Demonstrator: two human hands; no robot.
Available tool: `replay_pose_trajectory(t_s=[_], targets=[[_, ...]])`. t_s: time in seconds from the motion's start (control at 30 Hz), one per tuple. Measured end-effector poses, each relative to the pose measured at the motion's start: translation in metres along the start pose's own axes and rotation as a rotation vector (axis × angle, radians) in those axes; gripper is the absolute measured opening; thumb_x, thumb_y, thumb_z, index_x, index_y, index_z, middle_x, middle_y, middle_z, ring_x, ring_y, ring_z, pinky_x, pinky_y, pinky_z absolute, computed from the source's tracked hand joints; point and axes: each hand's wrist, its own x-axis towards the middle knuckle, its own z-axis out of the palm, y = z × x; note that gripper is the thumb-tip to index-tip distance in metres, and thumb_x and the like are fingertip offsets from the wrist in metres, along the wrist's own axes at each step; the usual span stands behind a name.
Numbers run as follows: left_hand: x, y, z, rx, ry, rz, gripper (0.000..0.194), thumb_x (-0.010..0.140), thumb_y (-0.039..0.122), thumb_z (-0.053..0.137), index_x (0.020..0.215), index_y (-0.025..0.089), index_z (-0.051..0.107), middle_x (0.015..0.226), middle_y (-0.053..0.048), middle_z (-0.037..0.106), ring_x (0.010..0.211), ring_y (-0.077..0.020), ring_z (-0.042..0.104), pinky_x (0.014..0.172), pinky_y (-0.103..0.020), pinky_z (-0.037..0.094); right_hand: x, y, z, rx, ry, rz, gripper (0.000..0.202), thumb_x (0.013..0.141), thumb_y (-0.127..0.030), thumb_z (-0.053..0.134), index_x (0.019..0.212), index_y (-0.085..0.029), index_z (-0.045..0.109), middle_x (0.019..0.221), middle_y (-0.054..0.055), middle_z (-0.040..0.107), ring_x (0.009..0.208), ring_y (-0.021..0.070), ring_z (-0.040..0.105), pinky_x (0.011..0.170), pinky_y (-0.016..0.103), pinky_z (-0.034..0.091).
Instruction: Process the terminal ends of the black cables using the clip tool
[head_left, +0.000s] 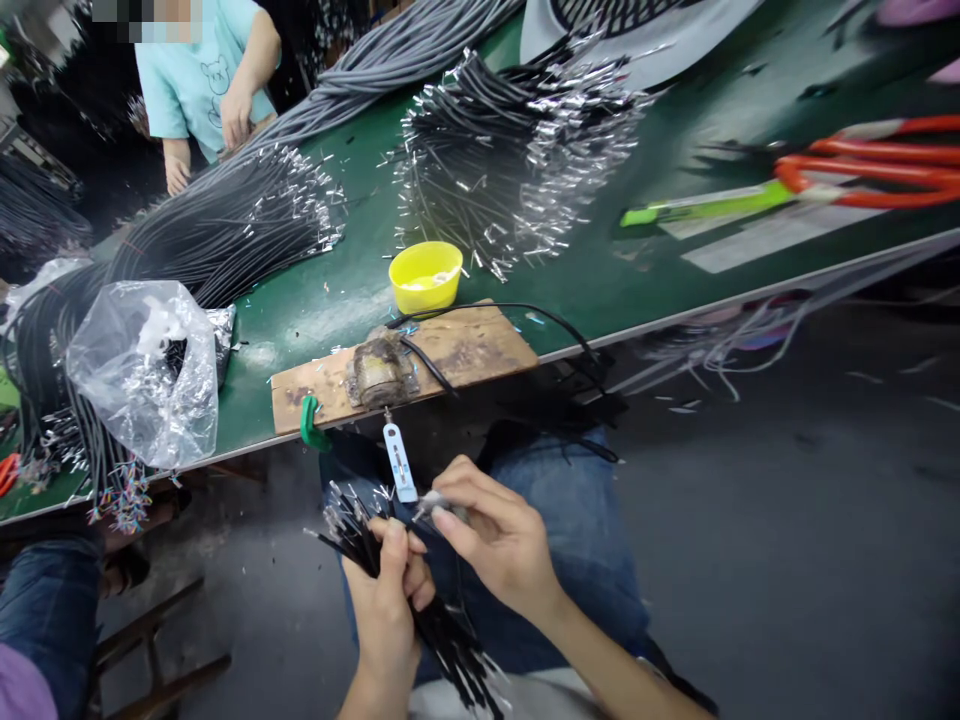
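Note:
My left hand (394, 590) is wrapped round a bundle of short black cables (457, 650), whose silvery ends fan out above the fist. Close to its right, my right hand (499, 535) pinches a small greyish-white piece (442, 503), too blurred to name, near the tip of a cable. Just above both hands, a light-blue slotted plastic piece (400, 462) sticks out from the shaft of a small, grimy motor (380, 372). The motor is fixed on a wooden board (480, 350) at the table's edge.
A green clamp (310, 422) grips the board's left end. Behind it stands a yellow bowl (426, 278). Cable bundles (487, 140) cover the green table (600, 290), with a plastic bag (146, 370) at left and orange-handled tools (862, 165) at right. A co-worker (202, 80) is across the table.

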Motion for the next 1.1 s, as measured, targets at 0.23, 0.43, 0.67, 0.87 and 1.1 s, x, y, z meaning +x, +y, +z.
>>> replay_pose_trajectory(t_s=[0.23,0.43,0.67,0.87,1.1], targets=[[0.003,0.006,-0.006,0.080,-0.093,0.018,0.048,0.066,0.062,0.063,0.059,0.017,0.049,0.044,0.010,0.025,0.036,-0.0010,0.018,0.035,-0.017,0.018,0.003,-0.004,-0.002,0.156,-0.216,0.139,0.018,0.085,-0.025,0.055,0.069,-0.018,0.061,0.067,0.004,0.056,0.066,0.0173,0.050,0.060,0.030,0.041],[0.011,0.031,-0.013,0.269,-0.223,0.162,0.037,0.058,0.050,0.076,0.053,0.014,0.068,0.054,-0.003,0.054,0.052,-0.0118,0.048,0.053,-0.027,0.044,0.005,0.002,0.001,0.781,-0.362,0.627,0.039,0.070,-0.050,0.067,0.055,-0.017,0.053,0.054,-0.004,0.041,0.050,0.0098,0.035,0.048,0.024,0.028],[0.009,0.035,-0.022,0.398,-0.085,0.373,0.013,0.063,0.030,0.075,0.058,0.018,0.074,0.058,-0.005,0.064,0.063,-0.0188,0.057,0.070,-0.034,0.046,0.046,0.007,0.004,0.481,-0.155,0.707,0.044,0.061,-0.054,0.071,0.048,-0.015,0.055,0.050,-0.002,0.047,0.050,0.0099,0.038,0.049,0.024,0.029],[0.010,0.035,-0.021,0.400,0.040,0.496,0.006,0.061,0.025,0.074,0.058,0.020,0.073,0.060,-0.003,0.066,0.066,-0.0202,0.060,0.075,-0.035,0.045,0.063,-0.003,0.021,0.661,-0.194,0.729,0.046,0.059,-0.058,0.072,0.051,-0.014,0.060,0.051,-0.001,0.054,0.047,0.0090,0.042,0.046,0.023,0.032],[0.017,0.034,-0.007,0.351,0.052,0.466,0.013,0.062,0.028,0.074,0.054,0.018,0.070,0.053,-0.003,0.063,0.056,-0.0178,0.057,0.063,-0.032,0.047,0.051,0.003,0.026,0.865,-0.192,0.800,0.045,0.066,-0.060,0.067,0.060,-0.015,0.065,0.053,0.002,0.059,0.051,0.0140,0.053,0.050,0.026,0.041]])
